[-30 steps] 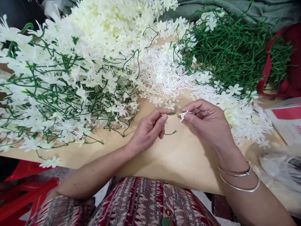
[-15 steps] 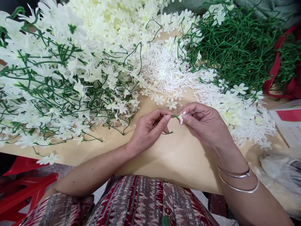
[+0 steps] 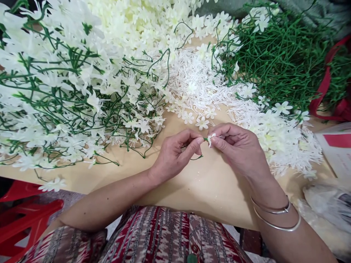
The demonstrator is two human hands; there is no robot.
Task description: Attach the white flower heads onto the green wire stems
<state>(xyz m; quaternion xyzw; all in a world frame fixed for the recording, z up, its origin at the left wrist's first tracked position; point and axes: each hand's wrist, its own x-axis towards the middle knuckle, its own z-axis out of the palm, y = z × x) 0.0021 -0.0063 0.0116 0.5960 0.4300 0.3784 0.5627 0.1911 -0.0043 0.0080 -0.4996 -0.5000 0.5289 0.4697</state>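
Observation:
My left hand [image 3: 178,155] pinches a thin green artificial stem [image 3: 201,157] between thumb and forefinger, and the stem's lower end pokes out below the fingers. Its tip meets a small white artificial flower [image 3: 211,140], which my right hand [image 3: 240,149] grips at the petals. The fingertips of both hands are close together over the tan tabletop [image 3: 203,193]. Just beyond them lie a few loose white blossoms [image 3: 202,123]. Part of the flower is hidden behind my right thumb and finger.
Flowers on green stems [image 3: 82,98] pile up at left. Cream petals [image 3: 142,22] heap at the back, with white stamen pieces [image 3: 192,80] in front. Bare green stems [image 3: 282,62] fill the back right beside a red strap [image 3: 323,84]. A plastic bag [image 3: 329,204] sits at right.
My two hands have come slightly closer together, so less green stem shows between my left fingertips and the flower. The whole view has shifted a little.

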